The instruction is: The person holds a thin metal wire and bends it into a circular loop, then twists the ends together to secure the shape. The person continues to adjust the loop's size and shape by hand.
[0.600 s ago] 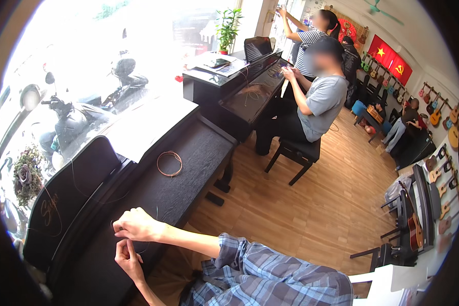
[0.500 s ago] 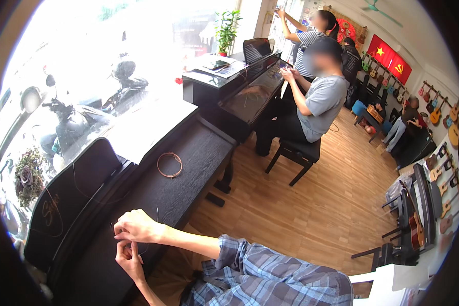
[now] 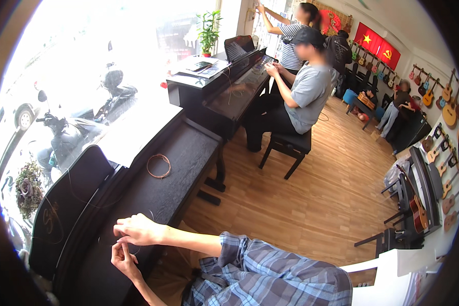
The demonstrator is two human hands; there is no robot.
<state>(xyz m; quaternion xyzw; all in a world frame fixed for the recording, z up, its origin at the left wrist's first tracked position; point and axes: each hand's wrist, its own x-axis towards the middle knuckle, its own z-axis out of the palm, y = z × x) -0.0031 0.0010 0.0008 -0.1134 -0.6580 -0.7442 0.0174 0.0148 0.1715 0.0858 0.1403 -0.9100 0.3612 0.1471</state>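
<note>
My left hand (image 3: pixel 125 259) is closed in a pinch, with thumb and fingertips pressed together just under my right hand (image 3: pixel 139 229). The fingers of my right hand bend down to meet them. A thin wire string (image 3: pixel 135 250) runs between and around the two hands, and a fine strand sticks up beyond my right wrist. The exact spot where each hand grips it is too small to make out. Both hands are above the closed dark lid of a digital piano (image 3: pixel 186 148). Farther along that lid lies a copper-coloured coil of string (image 3: pixel 159 166).
A black music rest (image 3: pixel 69 204) stands left of my hands, with fine strand crossing it. Beyond the piano a person in a grey shirt (image 3: pixel 311 92) sits on a black bench (image 3: pixel 289 144) at a second piano (image 3: pixel 214 97). Guitars (image 3: pixel 419 211) line the right side.
The view has shifted slightly, so the room sits a little further left and lower. My hands stay together at the string, with the fingertips of both hands slightly changed in position.
</note>
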